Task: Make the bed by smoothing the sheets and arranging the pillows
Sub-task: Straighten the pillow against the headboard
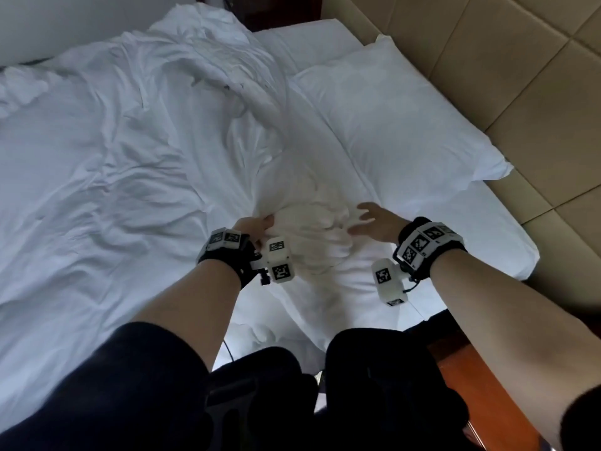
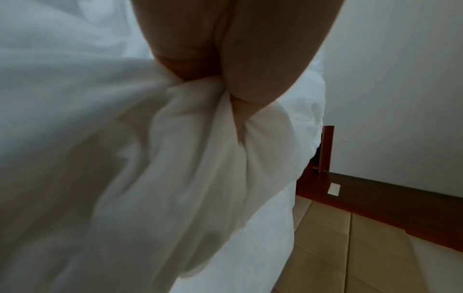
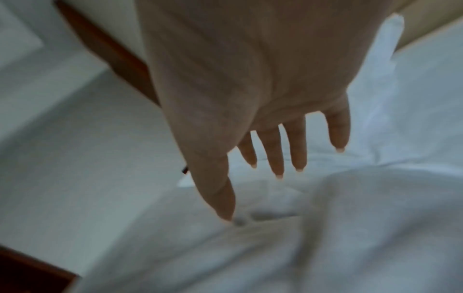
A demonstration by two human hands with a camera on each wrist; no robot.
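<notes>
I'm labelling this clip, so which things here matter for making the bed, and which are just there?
For the job:
- duvet, crumpled; left hand grips a bunch of it
- right hand, fingers spread just above the duvet
- pillow by the headboard
- sheet

Just there:
- headboard, padded, tan
- wooden frame
- wrist trackers

Flat sheet [image 1: 432, 236] right of bunched duvet [image 1: 201, 102] open; pillow [image 1: 400, 115] blocks beyond.
</notes>
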